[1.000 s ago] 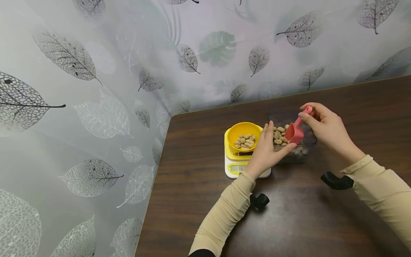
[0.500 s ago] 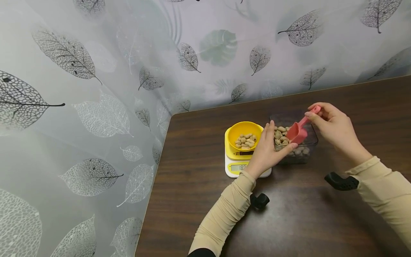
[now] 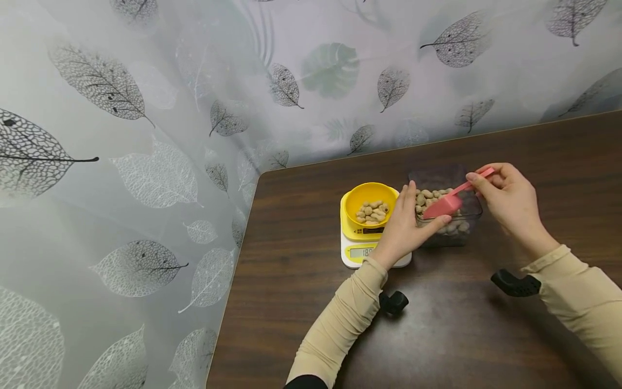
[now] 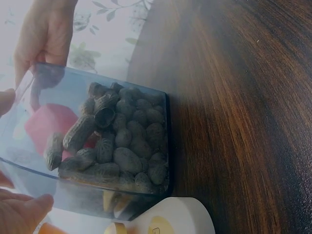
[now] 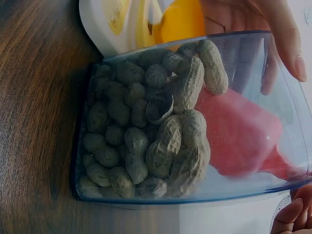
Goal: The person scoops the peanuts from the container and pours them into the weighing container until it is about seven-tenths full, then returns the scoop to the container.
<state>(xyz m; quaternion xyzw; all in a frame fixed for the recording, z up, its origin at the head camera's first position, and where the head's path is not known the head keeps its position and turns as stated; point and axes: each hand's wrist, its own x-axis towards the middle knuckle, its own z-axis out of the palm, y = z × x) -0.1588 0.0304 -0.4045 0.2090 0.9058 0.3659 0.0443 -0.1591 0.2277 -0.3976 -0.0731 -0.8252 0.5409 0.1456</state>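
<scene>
Pink scoop (image 3: 444,206) inside clear container (image 3: 444,240), right of centre, head view.
Scale readout (image 3: 360,252) legible in head view only; wrist views show peanuts (image 5: 131,146) stacked behind the wall. Left hand (image 3: 402,229), fingers straight, thumb spread, touches container. Scoop points lower left, long axis rising to right hand (image 3: 512,202), pinching its handle.

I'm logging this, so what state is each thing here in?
Clear container: upright, open, partly filled with peanuts
Pink scoop: in it, tilted, handle pinched by right hand
Scale: on, reading partly hidden
Yellow bowl: upright on scale, holding peanuts
Left hand: touching container, fingers mostly straight
</scene>
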